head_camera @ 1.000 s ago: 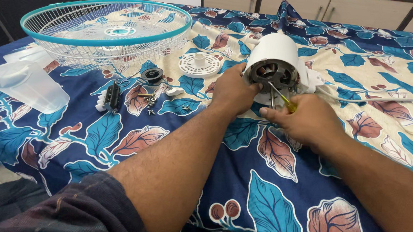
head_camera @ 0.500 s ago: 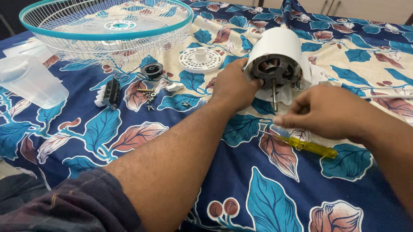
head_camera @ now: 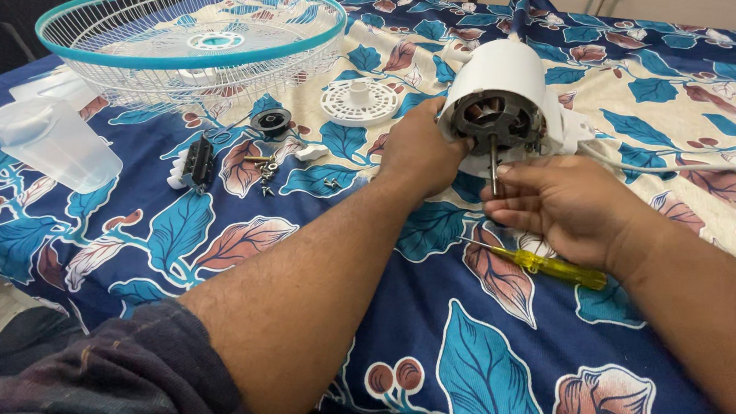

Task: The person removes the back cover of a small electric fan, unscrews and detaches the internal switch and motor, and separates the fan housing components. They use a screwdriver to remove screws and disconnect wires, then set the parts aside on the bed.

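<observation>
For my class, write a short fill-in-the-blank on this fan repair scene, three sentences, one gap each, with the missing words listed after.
1. The left hand steadies the white fan motor while the right hand pinches its metal ____.
2. The screwdriver lying on the cloth has a ____ handle.
3. The fan guard has a ____ rim.

Missing words: shaft; yellow; teal

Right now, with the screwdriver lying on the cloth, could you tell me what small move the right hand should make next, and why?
Probably pinch the motor shaft and give it a slight turn. The right hand already has its fingertips at the shaft, the left hand steadies the white fan motor housing, and the yellow-handled screwdriver lies on the cloth, so no tool is in hand.
</observation>
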